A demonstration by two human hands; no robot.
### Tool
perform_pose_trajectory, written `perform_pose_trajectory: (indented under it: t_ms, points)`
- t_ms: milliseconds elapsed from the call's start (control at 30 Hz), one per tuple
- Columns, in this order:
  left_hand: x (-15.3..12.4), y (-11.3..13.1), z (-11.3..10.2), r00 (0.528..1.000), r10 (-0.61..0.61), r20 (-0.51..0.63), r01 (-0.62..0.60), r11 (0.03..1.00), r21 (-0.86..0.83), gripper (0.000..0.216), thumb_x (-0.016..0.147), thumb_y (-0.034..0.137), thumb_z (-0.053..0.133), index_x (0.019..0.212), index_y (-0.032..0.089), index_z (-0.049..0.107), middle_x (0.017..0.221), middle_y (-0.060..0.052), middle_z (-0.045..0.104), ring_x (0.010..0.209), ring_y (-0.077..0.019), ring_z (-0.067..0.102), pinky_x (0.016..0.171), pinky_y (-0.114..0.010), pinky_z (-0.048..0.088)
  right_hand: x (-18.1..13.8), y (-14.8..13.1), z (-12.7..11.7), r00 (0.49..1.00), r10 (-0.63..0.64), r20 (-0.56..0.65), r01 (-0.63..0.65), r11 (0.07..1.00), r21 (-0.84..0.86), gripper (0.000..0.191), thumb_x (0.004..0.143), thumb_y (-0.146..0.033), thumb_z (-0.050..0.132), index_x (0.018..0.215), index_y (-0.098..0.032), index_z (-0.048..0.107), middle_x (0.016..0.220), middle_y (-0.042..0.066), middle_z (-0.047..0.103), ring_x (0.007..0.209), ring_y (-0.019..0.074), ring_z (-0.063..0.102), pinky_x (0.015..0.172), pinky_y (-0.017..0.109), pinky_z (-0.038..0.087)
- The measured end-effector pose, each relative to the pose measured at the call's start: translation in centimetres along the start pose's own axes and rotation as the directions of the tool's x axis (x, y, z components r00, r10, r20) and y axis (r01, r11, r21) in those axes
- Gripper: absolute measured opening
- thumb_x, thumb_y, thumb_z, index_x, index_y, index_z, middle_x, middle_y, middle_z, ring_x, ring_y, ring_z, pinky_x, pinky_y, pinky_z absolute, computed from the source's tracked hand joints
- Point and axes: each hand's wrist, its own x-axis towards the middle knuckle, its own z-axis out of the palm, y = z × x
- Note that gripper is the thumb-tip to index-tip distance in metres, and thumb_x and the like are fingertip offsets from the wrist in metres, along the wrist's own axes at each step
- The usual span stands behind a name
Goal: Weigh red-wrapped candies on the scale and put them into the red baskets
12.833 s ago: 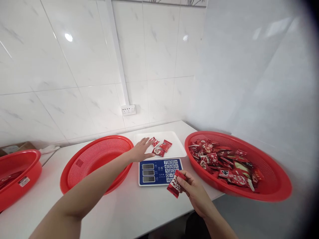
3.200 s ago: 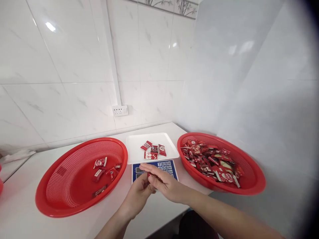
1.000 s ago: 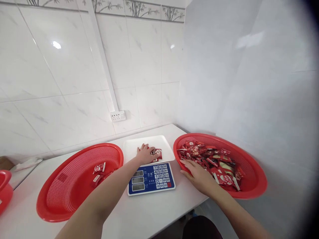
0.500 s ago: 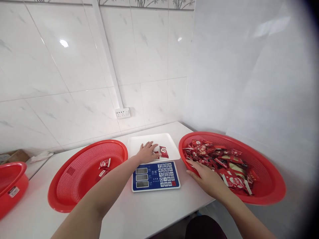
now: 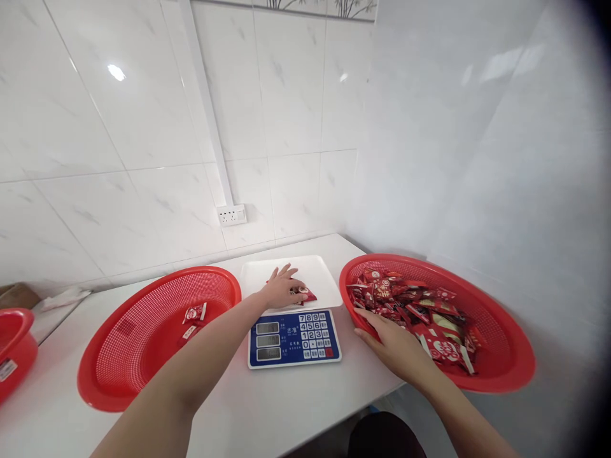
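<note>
Over the white pan of a digital scale, my left hand rests on small red snack packets. Its fingers are spread, and they partly cover the packets. My right hand grips the near left rim of a red plastic basket, thumb outside and fingers over the edge. Inside that basket lies a heap of red wrapped snack packets, some larger than others. The scale's blue keypad panel faces me; its display digits are too faint to read.
Left of the scale stands a second red basket with a few packets in it. Another red basket is cut off at the left edge. A wall socket sits behind the white table.
My left hand has shifted slightly right over the packets on the pan, and they sit closer together beneath it. My right hand stays on the basket rim. The view has shifted slightly.
</note>
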Motion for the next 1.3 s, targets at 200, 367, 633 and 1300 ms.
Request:
perform_pose_trajectory:
  t_ms: [200,367,633,1300]
  points:
    - [-0.9,-3.1,-1.6,0.986,-0.149,-0.072,0.147,0.989,-0.027,0.036,0.081,0.045,0.048,0.111,0.026,0.055,0.134,-0.005,0.042,0.126,-0.0247,0.033,0.102,-0.04,0.031,0.0,0.3,0.3,1.0,0.008,-0.015,-0.009,1.0,-0.01,0.048,0.085,-0.044,0.033,0.126,-0.022,0.046,0.126,0.006,0.053,0.111,0.0262,0.052,0.088,0.04,0.043]
    - [-1.5,-5.5,-1.7,0.956,-0.283,-0.073,0.282,0.959,-0.023,0.031,0.086,0.031,0.05,0.113,0.017,0.051,0.116,-0.008,0.054,0.097,-0.0193,0.056,0.082,-0.041,0.047,0.2,0.6,0.6,1.0,0.01,-0.022,-0.01,1.0,-0.009,0.049,0.085,-0.045,0.034,0.126,-0.023,0.046,0.129,0.005,0.051,0.114,0.0261,0.049,0.089,0.04,0.043]
    - [-1.7,-5.7,-1.1,0.95,-0.296,-0.098,0.294,0.955,-0.032,0.028,0.086,0.031,0.049,0.111,0.018,0.053,0.114,-0.008,0.054,0.095,-0.0181,0.056,0.08,-0.039,0.048,0.1,0.7,0.7,0.999,-0.003,-0.043,0.001,1.0,-0.026,0.047,0.084,-0.045,0.035,0.126,-0.025,0.047,0.128,0.004,0.052,0.113,0.0258,0.051,0.087,0.039,0.044]
    - [0.4,0.5,1.6,0.988,-0.15,-0.024,0.152,0.987,0.053,0.055,0.074,0.067,0.036,0.118,0.038,0.048,0.129,-0.004,0.043,0.124,-0.0308,0.03,0.099,-0.054,0.022,-0.3,0.0,0.2,1.0,0.004,-0.014,-0.005,0.998,-0.064,0.047,0.085,-0.042,0.033,0.126,-0.022,0.046,0.126,0.006,0.054,0.109,0.0266,0.053,0.086,0.04,0.044]
